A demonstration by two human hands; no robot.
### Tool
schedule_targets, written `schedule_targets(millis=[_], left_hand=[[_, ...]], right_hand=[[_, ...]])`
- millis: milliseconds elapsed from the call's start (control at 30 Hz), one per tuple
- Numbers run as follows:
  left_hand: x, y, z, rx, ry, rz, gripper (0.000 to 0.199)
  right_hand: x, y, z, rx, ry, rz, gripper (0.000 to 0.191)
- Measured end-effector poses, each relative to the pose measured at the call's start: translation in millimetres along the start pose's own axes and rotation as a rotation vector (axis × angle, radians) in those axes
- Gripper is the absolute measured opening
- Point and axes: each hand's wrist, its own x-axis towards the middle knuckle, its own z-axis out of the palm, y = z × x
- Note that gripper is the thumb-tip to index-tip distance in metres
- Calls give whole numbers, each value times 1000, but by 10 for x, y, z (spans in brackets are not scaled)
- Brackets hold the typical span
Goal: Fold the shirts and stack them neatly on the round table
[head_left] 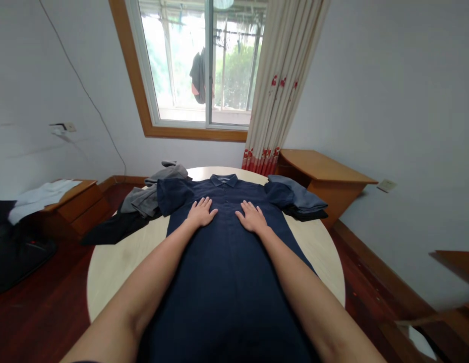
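A dark navy short-sleeved shirt [227, 252] with a collar lies spread front side up on the round table [117, 272], its collar toward the window. My left hand [201, 213] rests flat on the left chest of the shirt, fingers spread. On the other side of the button line, my right hand [252, 217] also lies flat, fingers apart. Neither hand grips the cloth. The shirt's lower end runs toward me between my forearms and is dark and blurred there.
Crumpled grey and black clothes [139, 201] hang over the table's left edge. Folded dark clothes [304, 196] lie at the right, partly under the right sleeve. A wooden desk [325, 169] stands behind them. A low cabinet [81, 206] with white cloth is at left.
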Motion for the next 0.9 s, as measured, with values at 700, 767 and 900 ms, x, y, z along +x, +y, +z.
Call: schedule_targets(millis=[700,767,900], left_hand=[[451,-401,-388,250,127,-82,65],[398,-500,-643,326,232,-97,61],[251,-979,-1108,321,292,-320,65]], right_hand=[[507,574,31,2,128,195,66],[512,574,37,10,132,187,65],[515,587,35,17,133,185,62]])
